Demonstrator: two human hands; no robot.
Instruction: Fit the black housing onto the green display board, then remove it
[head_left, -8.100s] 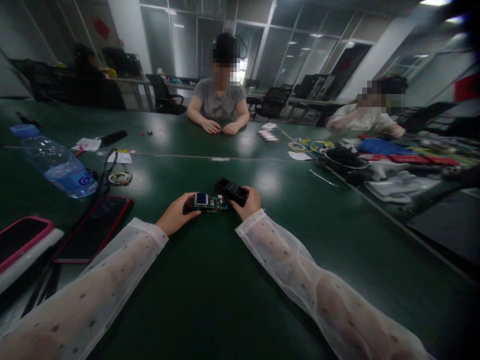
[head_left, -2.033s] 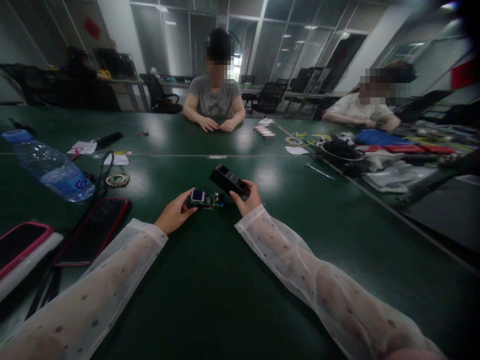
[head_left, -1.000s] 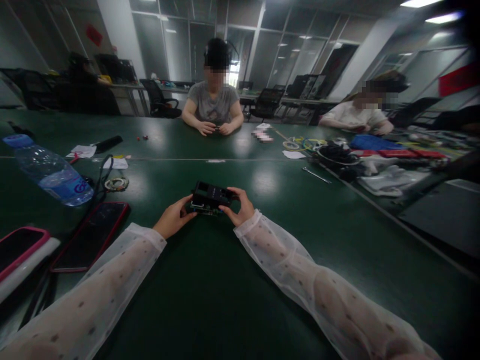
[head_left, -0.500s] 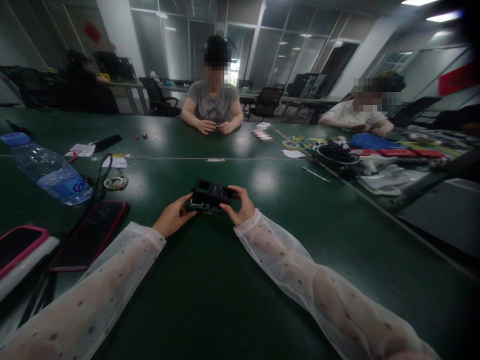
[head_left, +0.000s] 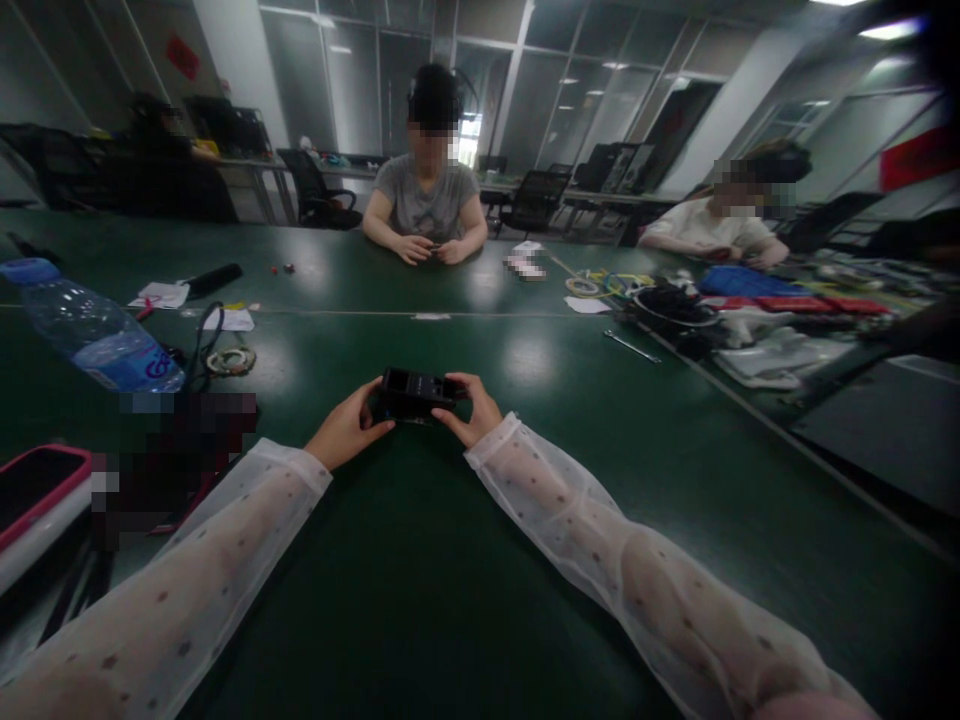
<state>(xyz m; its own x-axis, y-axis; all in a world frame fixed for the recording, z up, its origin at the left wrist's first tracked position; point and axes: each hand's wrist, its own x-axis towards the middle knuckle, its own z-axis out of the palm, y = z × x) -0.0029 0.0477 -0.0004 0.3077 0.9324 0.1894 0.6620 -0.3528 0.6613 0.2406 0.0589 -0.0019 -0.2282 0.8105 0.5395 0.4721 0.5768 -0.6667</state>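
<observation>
You have room on the tabletop (head_left: pixel 420 580) between your sleeves (head_left: pixel 225 550), and more to the right of your right hand (head_left: pixel 472 412) as far as the wrench (head_left: pixel 632 346). Past that, a pile of cables (head_left: pixel 669 303) blocks you. On your left, the bottle (head_left: pixel 101 335), bracelet (head_left: pixel 231 361) and pink phone (head_left: pixel 39 488) crowd the way. Ahead, you can pass beyond the black case (head_left: pixel 414 393) up to the person (head_left: pixel 426 200) opposite.

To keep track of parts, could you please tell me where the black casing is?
In the head view, the black casing is slightly left of and below centre, held between the left hand and the right hand, over the green table.
</observation>
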